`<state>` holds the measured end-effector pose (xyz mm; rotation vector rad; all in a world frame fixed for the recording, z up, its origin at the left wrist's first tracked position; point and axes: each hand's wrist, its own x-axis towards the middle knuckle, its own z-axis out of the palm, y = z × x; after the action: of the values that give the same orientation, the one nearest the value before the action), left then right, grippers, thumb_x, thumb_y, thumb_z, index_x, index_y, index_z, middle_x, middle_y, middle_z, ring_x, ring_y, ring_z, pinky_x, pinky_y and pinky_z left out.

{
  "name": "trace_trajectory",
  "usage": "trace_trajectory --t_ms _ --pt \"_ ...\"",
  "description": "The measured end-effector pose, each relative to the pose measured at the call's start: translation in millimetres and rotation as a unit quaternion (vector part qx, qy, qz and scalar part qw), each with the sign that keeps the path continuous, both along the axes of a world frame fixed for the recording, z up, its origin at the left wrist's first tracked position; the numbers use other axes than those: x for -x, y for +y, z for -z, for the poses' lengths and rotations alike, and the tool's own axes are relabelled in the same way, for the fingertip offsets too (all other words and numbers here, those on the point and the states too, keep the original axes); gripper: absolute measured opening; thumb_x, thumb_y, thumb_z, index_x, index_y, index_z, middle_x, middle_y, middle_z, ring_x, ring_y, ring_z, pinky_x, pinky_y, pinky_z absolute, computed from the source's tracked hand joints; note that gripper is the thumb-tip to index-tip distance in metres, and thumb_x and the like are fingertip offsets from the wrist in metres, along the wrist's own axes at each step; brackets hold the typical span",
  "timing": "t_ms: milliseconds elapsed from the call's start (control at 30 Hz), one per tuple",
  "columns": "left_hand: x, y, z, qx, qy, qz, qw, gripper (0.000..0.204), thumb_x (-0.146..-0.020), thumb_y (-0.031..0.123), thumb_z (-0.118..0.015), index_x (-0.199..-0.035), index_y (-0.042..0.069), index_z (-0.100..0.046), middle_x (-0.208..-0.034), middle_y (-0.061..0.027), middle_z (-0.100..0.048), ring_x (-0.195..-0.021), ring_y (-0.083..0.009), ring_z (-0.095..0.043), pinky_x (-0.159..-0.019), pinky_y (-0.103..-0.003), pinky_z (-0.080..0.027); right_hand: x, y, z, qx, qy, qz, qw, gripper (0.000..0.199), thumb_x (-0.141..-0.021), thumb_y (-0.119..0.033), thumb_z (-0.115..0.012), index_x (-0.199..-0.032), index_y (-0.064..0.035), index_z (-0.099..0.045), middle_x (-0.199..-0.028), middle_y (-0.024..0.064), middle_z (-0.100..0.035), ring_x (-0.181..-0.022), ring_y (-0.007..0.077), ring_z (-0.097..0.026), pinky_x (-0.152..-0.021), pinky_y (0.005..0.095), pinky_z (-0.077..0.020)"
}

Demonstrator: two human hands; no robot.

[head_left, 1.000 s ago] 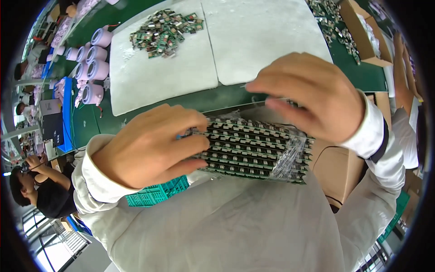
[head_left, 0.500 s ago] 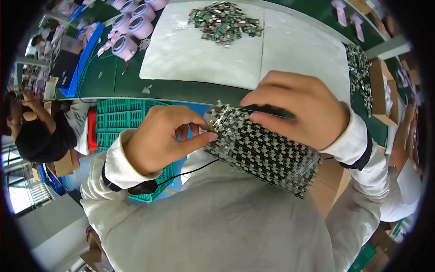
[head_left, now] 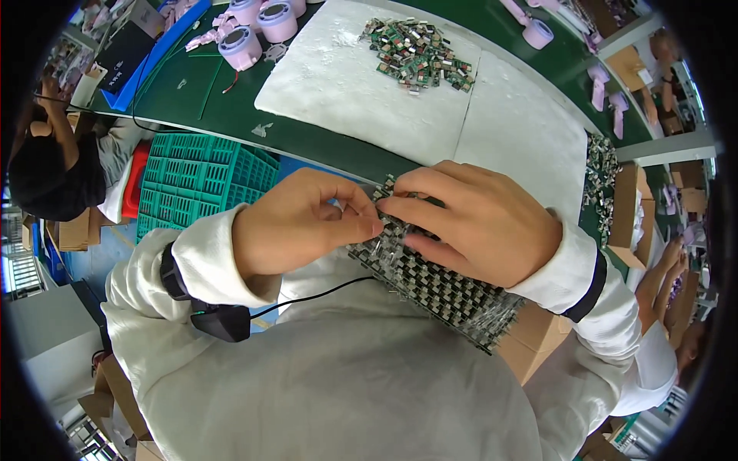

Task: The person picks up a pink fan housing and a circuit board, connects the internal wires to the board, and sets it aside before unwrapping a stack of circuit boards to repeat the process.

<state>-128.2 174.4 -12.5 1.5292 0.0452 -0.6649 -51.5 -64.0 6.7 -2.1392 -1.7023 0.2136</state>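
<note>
Centrally: one bundle of circuit boards (head_left: pixel 453 296), dark, set in close rows, clear plastic film at both ends; located between the person's torso and the near edge of the tabletop (head_left: pixel 330 146), lying at a slant, upper-left end toward the hands. Its support cannot be told.

Left hand (head_left: pixel 307 223): at the bundle's upper-left end. Grip: thumb and forefinger brought near each other, other fingers curled; whether film or board is caught between them cannot be told. Black wristband (head_left: pixel 173 273) at the cuff.

Right hand (head_left: pixel 480 223): over the bundle's upper side, index fingertip just beside the left fingertips. Grip: part-open, fingers bent, thumb apart below them, nothing seen held; contact with the boards cannot be told. Black strap (head_left: pixel 588 288) at the cuff.

On the green tabletop: white mat (head_left: pixel 330 84), bearing a heap of small circuit boards (head_left: pixel 419 54); to its right, a second white mat (head_left: pixel 530 131); beyond that, a spread of loose boards (head_left: pixel 602 180) beside an open cardboard box (head_left: pixel 626 215). Upper left, lilac round housings (head_left: pixel 240 50) beside a blue-edged tray (head_left: pixel 146 65).

Below the tabletop, left: teal plastic crates (head_left: pixel 196 180); further left, a co-worker in a black top (head_left: pixel 61 173).
</note>
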Motion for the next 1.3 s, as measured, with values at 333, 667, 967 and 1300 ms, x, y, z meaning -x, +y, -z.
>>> trace_trajectory --t_ms 333,667,967,1300 --pt "-2 -11 -31 -0.099 -0.017 0.054 0.993 0.015 -0.098 0.010 -0.063 -0.102 -0.004 -0.064 -0.091 -0.0074 -0.067 -0.057 -0.0089 -0.059 -0.049 -0.024 -0.046 -52 31 -30 0.218 0.222 -0.043 0.950 0.028 -0.092 -0.032 -0.071 -0.107 -0.0086 -0.070 -0.089 0.0094 -0.065 -0.080 0.0258 -0.065 -0.070 0.0385 -0.0516" --pt "7 -19 -29 0.043 0.100 -0.048 0.993 0.007 -0.097 0.003 -0.061 -0.102 -0.001 -0.057 -0.082 -0.0093 -0.066 -0.047 -0.0129 -0.058 -0.036 -0.026 -0.039 -56 43 -31 0.251 0.237 -0.087 0.935 0.038 -0.091 -0.045 -0.069 -0.093 -0.0077 -0.072 -0.070 0.0064 -0.065 -0.065 0.0226 -0.062 -0.062 0.0367 -0.0477" --pt "8 -26 -24 0.090 0.091 -0.066 0.990 0.036 -0.083 0.002 -0.079 -0.101 0.004 -0.048 -0.088 -0.0077 -0.062 -0.055 -0.0099 -0.060 -0.039 -0.025 -0.039 -57 45 -33 0.318 0.291 -0.071 0.900 0.039 -0.093 -0.044 -0.069 -0.095 -0.0060 -0.073 -0.068 0.0039 -0.065 -0.061 0.0162 -0.059 -0.058 0.0338 -0.0447" --pt "7 -34 -20 0.053 0.041 -0.056 0.996 0.044 -0.080 -0.005 -0.079 -0.098 0.008 -0.041 -0.088 -0.0073 -0.063 -0.055 -0.0044 -0.057 -0.042 -0.020 -0.036 -50 21 -26 0.253 0.434 0.006 0.865 0.033 -0.095 -0.030 -0.072 -0.078 -0.0026 -0.063 -0.058 -0.0015 -0.047 -0.056 0.0068 -0.041 -0.053 0.0282 -0.0329"
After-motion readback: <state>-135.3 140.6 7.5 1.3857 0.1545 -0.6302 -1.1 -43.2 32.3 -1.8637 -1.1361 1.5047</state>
